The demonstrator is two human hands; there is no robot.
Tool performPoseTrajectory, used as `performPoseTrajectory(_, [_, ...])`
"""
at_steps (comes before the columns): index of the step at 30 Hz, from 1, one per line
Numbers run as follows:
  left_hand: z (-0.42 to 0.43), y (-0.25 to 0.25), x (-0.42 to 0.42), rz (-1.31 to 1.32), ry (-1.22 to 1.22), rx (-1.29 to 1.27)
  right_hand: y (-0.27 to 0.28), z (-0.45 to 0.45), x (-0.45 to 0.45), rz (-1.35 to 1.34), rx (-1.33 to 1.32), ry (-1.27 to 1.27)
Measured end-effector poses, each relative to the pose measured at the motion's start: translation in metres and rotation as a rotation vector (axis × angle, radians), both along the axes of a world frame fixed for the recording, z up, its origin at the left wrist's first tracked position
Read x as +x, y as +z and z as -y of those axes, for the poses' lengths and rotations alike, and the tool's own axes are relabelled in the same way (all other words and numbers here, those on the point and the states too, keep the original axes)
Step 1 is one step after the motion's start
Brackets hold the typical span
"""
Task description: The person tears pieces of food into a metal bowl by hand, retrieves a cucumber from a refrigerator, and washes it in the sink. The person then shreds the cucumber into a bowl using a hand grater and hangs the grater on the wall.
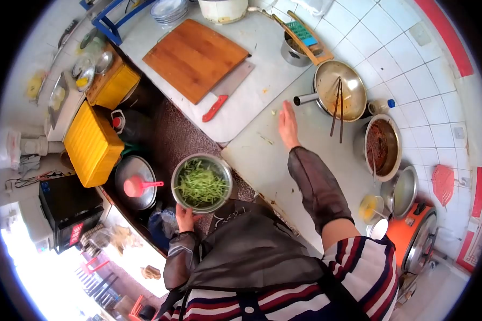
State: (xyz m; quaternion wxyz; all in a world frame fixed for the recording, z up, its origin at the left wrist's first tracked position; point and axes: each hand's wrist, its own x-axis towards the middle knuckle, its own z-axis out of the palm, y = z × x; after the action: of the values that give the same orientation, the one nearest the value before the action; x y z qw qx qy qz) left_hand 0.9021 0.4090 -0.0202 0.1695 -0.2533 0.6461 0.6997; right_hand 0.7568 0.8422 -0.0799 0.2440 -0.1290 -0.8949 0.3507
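My left hand [185,218] grips the near rim of a steel bowl [228,201], held in front of my body over the gap beside the counter. Thin green shredded vegetable strips [201,183] lie in the bowl. My right hand [288,127] is over the counter, fingers stretched out, holding nothing. Just beyond it is the dark handle of a frying pan [326,80], with a pair of chopsticks [335,109] lying across its rim. A few green scraps [266,140] lie on the counter to the left of my right hand.
A wooden cutting board [195,59] partly covers a red-handled cleaver [215,108] on the white worktop. Along the tiled wall stand a pot of dark red sauce [377,147], a steel basin [401,190] and an orange cooker [412,232]. Left are a yellow crate [91,144] and a lidded pot [135,182].
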Motion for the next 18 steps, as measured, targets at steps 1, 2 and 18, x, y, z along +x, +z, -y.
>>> performPoseTrajectory(1, [0.009, -0.014, 0.007, 0.006, -0.001, -0.035, -0.003, -0.004, 0.000, 0.026, 0.030, 0.024])
performPoseTrajectory(2, [0.016, -0.037, 0.016, 0.014, -0.001, -0.071, -0.010, -0.002, -0.001, 0.031, 0.025, 0.026])
performPoseTrajectory(18, [-0.037, -0.093, 0.072, 0.054, -0.076, 0.034, -0.008, -0.020, 0.266, 0.025, -0.244, -0.262])
